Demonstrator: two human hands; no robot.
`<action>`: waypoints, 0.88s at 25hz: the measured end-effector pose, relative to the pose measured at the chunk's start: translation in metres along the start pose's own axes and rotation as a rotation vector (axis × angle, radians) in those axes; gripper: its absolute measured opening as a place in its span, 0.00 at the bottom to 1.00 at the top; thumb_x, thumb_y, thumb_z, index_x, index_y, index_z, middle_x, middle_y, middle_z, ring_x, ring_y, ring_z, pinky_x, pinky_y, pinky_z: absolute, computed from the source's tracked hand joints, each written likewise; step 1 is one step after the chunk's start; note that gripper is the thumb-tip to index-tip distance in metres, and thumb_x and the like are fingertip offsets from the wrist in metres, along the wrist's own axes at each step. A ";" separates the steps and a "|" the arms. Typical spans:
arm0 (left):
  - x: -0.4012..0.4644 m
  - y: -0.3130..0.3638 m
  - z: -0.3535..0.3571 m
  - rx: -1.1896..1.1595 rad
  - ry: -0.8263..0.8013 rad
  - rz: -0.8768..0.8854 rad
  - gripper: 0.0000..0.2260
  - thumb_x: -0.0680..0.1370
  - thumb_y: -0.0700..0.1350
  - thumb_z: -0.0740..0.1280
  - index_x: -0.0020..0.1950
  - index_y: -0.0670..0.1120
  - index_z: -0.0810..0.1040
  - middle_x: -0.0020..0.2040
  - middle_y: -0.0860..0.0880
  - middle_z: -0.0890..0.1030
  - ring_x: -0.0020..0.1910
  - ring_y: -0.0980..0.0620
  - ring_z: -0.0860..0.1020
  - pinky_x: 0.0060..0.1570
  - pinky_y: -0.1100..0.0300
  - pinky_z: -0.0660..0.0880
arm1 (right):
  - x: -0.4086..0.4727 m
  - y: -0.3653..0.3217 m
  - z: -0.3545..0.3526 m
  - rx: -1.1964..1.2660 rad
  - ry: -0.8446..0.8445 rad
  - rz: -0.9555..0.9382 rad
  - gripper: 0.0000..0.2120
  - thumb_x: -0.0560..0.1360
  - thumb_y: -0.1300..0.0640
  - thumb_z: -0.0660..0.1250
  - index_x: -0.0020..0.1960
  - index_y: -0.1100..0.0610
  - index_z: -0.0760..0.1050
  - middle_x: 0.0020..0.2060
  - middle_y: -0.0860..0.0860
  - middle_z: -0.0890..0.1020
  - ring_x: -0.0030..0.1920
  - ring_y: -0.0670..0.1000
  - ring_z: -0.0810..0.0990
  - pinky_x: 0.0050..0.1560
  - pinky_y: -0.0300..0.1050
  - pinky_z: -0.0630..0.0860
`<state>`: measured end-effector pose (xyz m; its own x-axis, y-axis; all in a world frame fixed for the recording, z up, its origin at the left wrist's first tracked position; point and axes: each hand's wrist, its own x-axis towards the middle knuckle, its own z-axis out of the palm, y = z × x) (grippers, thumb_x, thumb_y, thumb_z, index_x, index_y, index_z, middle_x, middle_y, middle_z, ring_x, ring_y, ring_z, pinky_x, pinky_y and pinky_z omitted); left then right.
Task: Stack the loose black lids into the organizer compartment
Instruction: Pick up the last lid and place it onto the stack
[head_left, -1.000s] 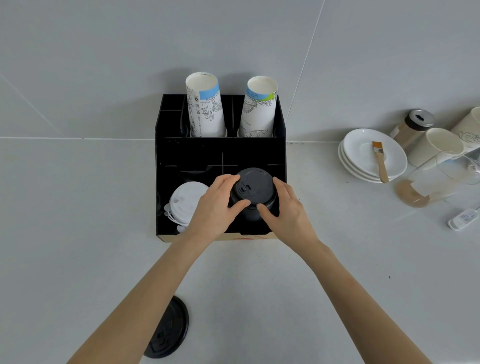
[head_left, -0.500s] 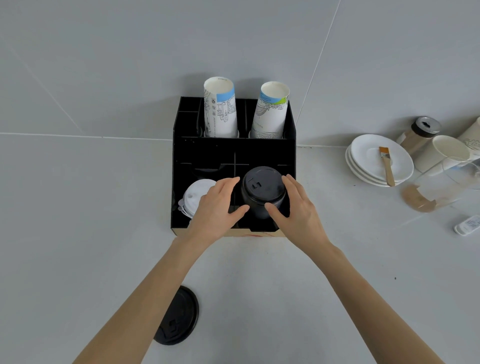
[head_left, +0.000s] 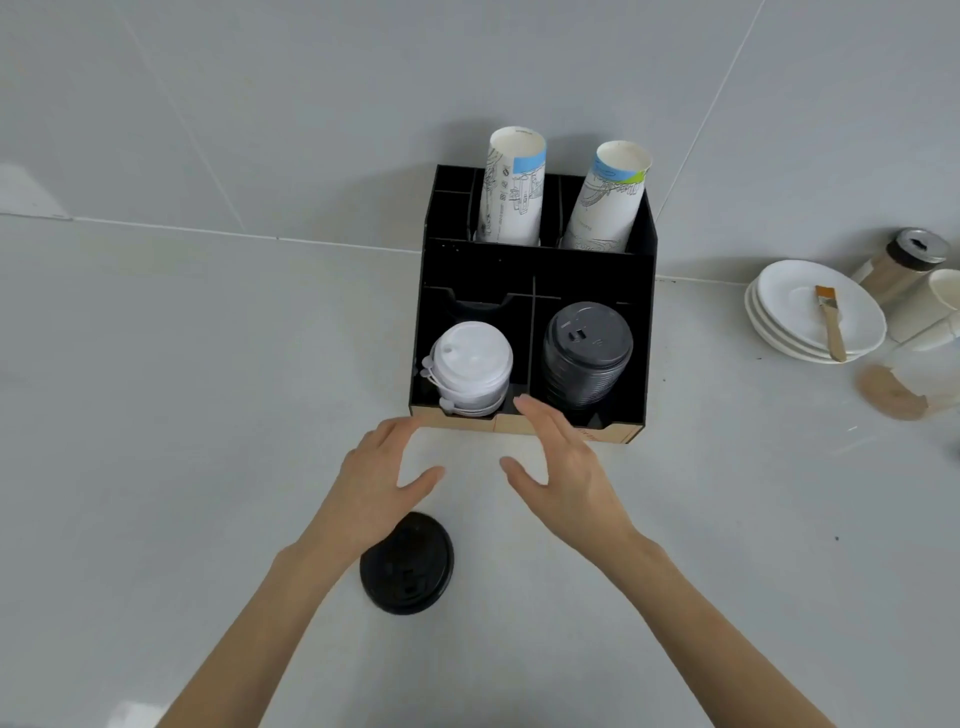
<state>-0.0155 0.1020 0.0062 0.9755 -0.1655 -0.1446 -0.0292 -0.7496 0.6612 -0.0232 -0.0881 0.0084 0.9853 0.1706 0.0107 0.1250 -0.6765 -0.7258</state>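
Observation:
A black organizer (head_left: 535, 270) stands against the wall. Its front right compartment holds a stack of black lids (head_left: 586, 358); the front left one holds a stack of white lids (head_left: 470, 369). One loose black lid (head_left: 407, 564) lies flat on the counter in front, partly under my left wrist. My left hand (head_left: 376, 486) hovers open above the counter just in front of the organizer, holding nothing. Facing it, my right hand (head_left: 563, 475) is also open and empty, its fingertips near the organizer's front edge.
Two stacks of paper cups (head_left: 511, 189) (head_left: 605, 200) stand upright in the organizer's rear slots. To the right sit stacked white saucers (head_left: 779, 317) with a small brush (head_left: 830, 322), a jar (head_left: 901, 262), white cups (head_left: 930, 312) and a glass vessel (head_left: 914, 384).
Both hands let go of the black lid stack in the right compartment and drew back toward me, opening. The camera view shifted so the organizer sits further right.

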 end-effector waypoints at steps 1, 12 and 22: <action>-0.009 -0.007 0.001 -0.006 0.000 -0.033 0.24 0.75 0.47 0.65 0.68 0.47 0.62 0.67 0.47 0.68 0.65 0.48 0.68 0.66 0.52 0.64 | -0.004 0.000 0.008 -0.016 -0.037 0.002 0.26 0.74 0.55 0.63 0.70 0.54 0.57 0.71 0.49 0.64 0.70 0.48 0.63 0.65 0.37 0.60; -0.080 -0.058 0.025 -0.055 -0.060 -0.305 0.26 0.73 0.48 0.66 0.68 0.47 0.62 0.66 0.46 0.68 0.64 0.47 0.67 0.65 0.52 0.66 | -0.033 -0.003 0.071 -0.125 -0.477 0.019 0.29 0.76 0.59 0.59 0.72 0.53 0.50 0.73 0.49 0.57 0.72 0.48 0.57 0.71 0.39 0.55; -0.075 -0.049 0.027 -0.063 -0.090 -0.187 0.33 0.70 0.55 0.67 0.70 0.47 0.58 0.70 0.49 0.63 0.67 0.49 0.61 0.67 0.57 0.61 | -0.035 -0.003 0.072 -0.055 -0.468 -0.003 0.32 0.73 0.57 0.64 0.71 0.52 0.51 0.72 0.49 0.60 0.71 0.49 0.59 0.70 0.38 0.56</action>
<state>-0.0929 0.1336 -0.0351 0.9391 -0.0860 -0.3328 0.1673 -0.7315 0.6610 -0.0664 -0.0403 -0.0395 0.8282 0.4683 -0.3077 0.1460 -0.7105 -0.6883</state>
